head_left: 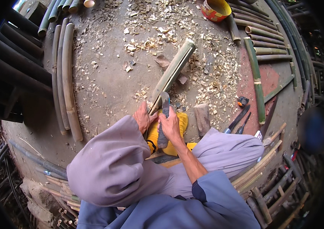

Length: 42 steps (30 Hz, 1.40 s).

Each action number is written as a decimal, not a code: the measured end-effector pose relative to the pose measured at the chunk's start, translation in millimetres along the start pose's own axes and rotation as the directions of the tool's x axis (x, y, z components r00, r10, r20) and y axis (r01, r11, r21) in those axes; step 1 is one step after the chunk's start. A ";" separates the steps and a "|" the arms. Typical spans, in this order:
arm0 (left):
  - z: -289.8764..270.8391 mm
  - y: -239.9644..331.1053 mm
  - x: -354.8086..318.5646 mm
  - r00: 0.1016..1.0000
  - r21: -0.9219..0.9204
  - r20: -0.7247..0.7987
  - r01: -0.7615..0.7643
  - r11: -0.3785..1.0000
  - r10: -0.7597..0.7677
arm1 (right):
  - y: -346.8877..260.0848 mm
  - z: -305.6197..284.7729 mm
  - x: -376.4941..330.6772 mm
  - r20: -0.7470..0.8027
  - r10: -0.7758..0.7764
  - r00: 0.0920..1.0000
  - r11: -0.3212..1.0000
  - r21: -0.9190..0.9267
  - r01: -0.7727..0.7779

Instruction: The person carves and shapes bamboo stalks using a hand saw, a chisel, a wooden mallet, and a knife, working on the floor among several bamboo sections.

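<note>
A thick green bamboo length (171, 72), split lengthwise, slants from between my hands toward the far middle of the ground. My left hand (142, 117) is closed around its near end. In my right hand (170, 124) is a dark grey knife-like tool (165, 102), upright beside that near end, its thick grip reaching down below my fist. The exact shape of its blade is hard to make out. Yellow cloth-like material (182, 123) lies under and between my hands. Just right of it stands a brown wooden block (201, 118).
Pale chips (143, 42) litter the ground ahead. Long bamboo poles (70, 84) and dark tubes (19, 72) lie left. At right are bladed tools (238, 119), an orange-and-black tape measure (242, 101), a green pole (257, 84) and stacked bamboo (270, 44). A red-yellow bucket (215, 10) stands far off.
</note>
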<state>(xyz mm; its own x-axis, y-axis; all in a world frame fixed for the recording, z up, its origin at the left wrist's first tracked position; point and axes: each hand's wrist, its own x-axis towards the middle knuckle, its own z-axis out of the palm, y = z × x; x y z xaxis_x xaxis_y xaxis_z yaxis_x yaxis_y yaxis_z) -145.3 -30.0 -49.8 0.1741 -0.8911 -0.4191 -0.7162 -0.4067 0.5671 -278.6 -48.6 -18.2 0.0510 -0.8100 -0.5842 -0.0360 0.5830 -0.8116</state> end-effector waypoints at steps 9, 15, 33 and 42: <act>10.6 -1.7 17.4 1.000 0.009 0.000 0.019 1.000 -0.019 | -24.5 -2.7 29.1 -0.043 -0.028 0.999 0.997 -0.072 0.025; 14.2 4.3 21.0 0.999 0.028 0.036 0.006 1.000 -0.007 | -34.0 -19.6 65.5 -0.122 -0.098 0.988 0.993 -0.076 0.089; 15.8 -0.2 24.1 0.998 0.014 0.055 0.025 1.000 -0.026 | -46.3 -27.1 85.7 -0.117 -0.103 0.988 0.995 -0.013 0.102; 16.5 -5.4 19.3 1.000 0.010 -0.001 0.002 1.000 -0.002 | -70.0 -36.7 114.2 -0.225 -0.109 0.968 0.990 -0.113 0.085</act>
<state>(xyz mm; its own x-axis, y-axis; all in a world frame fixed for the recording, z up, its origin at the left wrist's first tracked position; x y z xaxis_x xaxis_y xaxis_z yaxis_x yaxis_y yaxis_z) -149.2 -41.7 -72.6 0.1758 -0.8904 -0.4199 -0.7226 -0.4064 0.5591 -306.9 -184.2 -28.1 -0.1710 -0.8618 -0.4776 -0.1440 0.5014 -0.8531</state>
